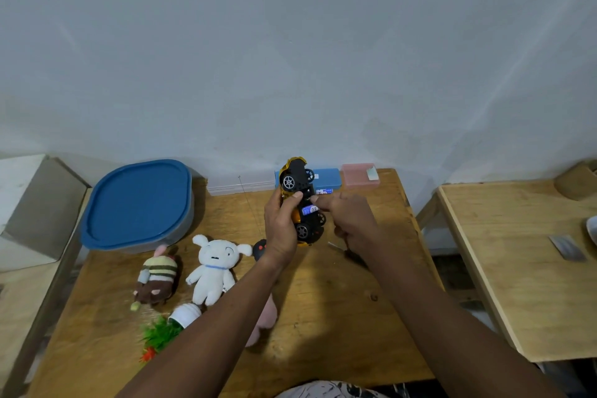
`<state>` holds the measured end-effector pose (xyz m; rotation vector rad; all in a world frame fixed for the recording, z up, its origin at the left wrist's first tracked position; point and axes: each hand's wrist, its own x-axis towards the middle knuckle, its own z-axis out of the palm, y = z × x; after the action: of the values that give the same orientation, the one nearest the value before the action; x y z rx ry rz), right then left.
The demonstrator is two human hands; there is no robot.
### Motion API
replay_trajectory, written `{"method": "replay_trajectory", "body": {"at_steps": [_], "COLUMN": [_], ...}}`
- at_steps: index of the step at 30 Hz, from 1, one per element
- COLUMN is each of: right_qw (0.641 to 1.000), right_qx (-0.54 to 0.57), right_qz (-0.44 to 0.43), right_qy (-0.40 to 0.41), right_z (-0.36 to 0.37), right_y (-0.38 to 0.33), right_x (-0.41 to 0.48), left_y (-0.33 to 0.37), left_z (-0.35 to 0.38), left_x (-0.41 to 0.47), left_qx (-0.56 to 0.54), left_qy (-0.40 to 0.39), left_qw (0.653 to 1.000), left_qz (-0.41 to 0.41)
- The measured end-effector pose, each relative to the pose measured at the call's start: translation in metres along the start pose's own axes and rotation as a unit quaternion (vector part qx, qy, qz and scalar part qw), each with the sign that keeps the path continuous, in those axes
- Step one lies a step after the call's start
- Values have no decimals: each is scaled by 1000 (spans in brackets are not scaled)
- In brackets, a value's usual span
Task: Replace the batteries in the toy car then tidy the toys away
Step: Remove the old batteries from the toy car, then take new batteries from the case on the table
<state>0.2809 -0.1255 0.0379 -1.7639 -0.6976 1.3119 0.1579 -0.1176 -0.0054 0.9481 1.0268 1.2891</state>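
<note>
The left hand [280,226] has its fingers [297,195] wrapped round the car [298,178], holding it belly-up above the desk [339,317]. Just right of them, the right hand [350,220] pinches a battery [309,210] at its fingertips [318,200], the battery sitting in the car's underside between the wheels.

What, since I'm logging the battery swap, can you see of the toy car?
The toy car has a glossy yellow plastic shell on a black chassis, with four black, silver-spoked wheels. It is held above the wooden table, standing on end, underside toward the camera. Its battery bay is open, with a blue-and-white battery in it. The left hand grips its side, thumb on the chassis; the right hand pinches the battery.
</note>
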Motion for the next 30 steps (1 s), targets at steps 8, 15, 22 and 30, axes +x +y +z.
{"method": "replay_trajectory", "body": {"at_steps": [8, 15, 22, 30], "right_qw": [972, 888, 966, 988], "right_qx": [199, 401, 129, -33], "right_qz": [125, 226, 212, 115], "right_qy": [-19, -14, -69, -94], "right_z": [-19, -42, -56, -65], "right_y": [14, 23, 56, 62], "right_x": [9, 17, 64, 101], "left_y": [-15, -50, -79, -93], "left_z": [-13, -27, -19, -10], "left_x": [6, 8, 15, 21], "left_qx": [-10, 109, 224, 390], "left_qy": [1, -1, 17, 48], "left_qw": [987, 963, 936, 906], "left_qz": [-159, -245, -269, -157]}}
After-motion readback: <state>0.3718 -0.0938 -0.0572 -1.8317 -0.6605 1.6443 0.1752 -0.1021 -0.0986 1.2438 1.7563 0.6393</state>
